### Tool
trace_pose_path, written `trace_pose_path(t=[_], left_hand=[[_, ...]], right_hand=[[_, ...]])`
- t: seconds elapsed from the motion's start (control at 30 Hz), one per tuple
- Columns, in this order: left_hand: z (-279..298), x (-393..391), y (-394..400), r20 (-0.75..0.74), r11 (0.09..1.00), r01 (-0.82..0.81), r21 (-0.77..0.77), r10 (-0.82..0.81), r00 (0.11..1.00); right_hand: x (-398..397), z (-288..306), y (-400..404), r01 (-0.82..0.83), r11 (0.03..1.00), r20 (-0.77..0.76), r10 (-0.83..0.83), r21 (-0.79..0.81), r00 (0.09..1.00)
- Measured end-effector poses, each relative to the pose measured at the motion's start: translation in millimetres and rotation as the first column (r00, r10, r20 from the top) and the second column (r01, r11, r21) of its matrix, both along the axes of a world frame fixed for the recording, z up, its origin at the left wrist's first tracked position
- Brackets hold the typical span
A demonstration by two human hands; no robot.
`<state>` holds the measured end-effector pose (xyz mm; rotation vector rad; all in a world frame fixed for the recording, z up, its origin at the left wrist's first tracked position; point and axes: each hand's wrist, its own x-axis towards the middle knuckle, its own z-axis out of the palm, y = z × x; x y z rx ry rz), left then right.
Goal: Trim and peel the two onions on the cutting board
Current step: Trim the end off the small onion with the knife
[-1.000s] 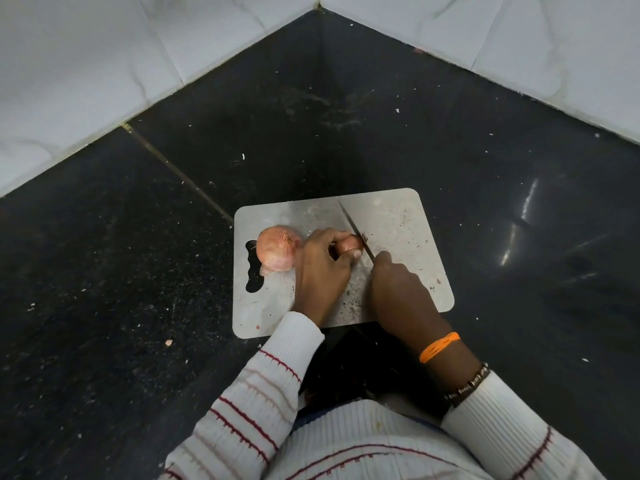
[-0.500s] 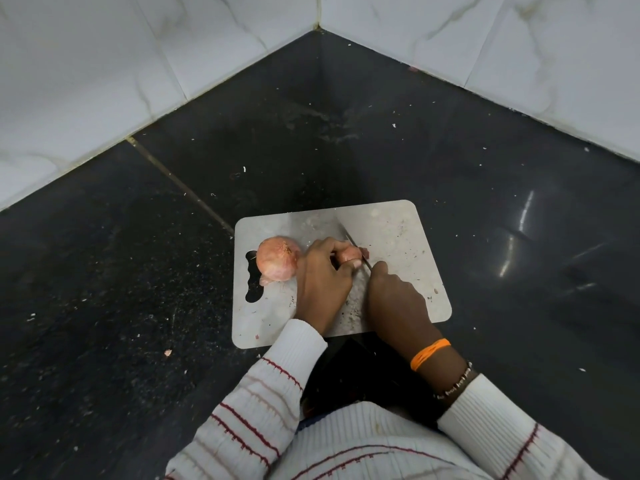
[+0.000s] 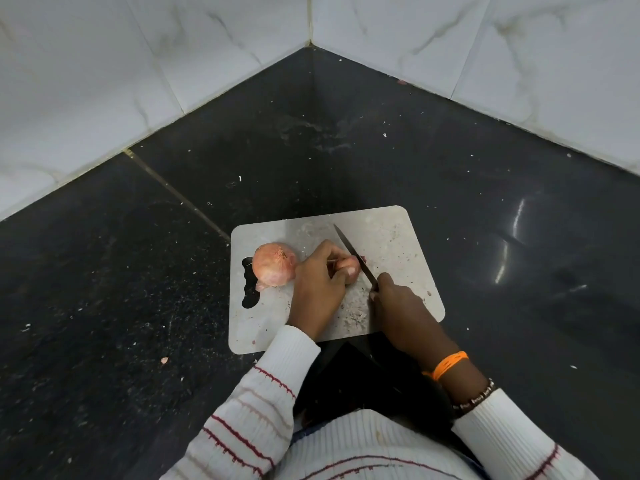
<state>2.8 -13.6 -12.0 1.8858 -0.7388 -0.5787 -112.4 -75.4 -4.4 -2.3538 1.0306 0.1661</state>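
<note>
Black speckled stone counter [image 3: 450, 174] tucked into a corner of white marble-look wall tiles [image 3: 86, 81], with a pale cutting board [image 3: 398, 237] lying flat near the front edge, handle cutout on the left.

So the smaller onion [image 3: 349, 266] sits about mid-board, mostly buried under the left hand [image 3: 317, 289]. Fingers are curled over it from the left and the thumb tip is pressed on its near side, so only the right end peeks out. Can't really tell which way its root or stem end points.

Knife [image 3: 353, 252] blade is laid right against that exposed end, long axis running diagonally, tip pointing up and left toward the back of the board. The right hand [image 3: 394, 306] is wrapped tight around the handle, which is hidden in the fist, wrist angled in from the lower right.

Second onion [image 3: 274, 264] is bigger, still in its papery pink skin, sitting just left of the left hand beside the cutout, touching or nearly touching the knuckles.

Striped white sleeves on both arms, an orange band [image 3: 449, 363] plus a dark beaded bracelet [image 3: 474, 398] on the right wrist. Little bits of peel and crumbs are scattered over the board and counter.
</note>
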Motion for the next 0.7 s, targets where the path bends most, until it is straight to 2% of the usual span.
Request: trace_pose_path(t=[0.07,0.33,0.57,0.7], left_hand=[[-1,-1,0,0.022,1.0,0.008,0.01,-0.008,1.0],[-9,-6,0,0.333,0.996,0.087,-0.019,-0.076,0.94],[-12,-1,0,0.363,0.995,0.099,0.001,-0.093,0.927],[-15,0,2,0.376,0.99,0.133,-0.055,-0.103,0.921]], right_hand=[[0,0,0,0.003,1.0,0.01,-0.003,0.012,1.0],[4,4,1,0.05,0.998,0.023,-0.049,-0.043,0.999],[0,10,13,0.009,0.997,-0.012,-0.01,-0.083,1.0],[-3,11,16,0.003,0.991,-0.047,-0.009,-0.132,0.999]])
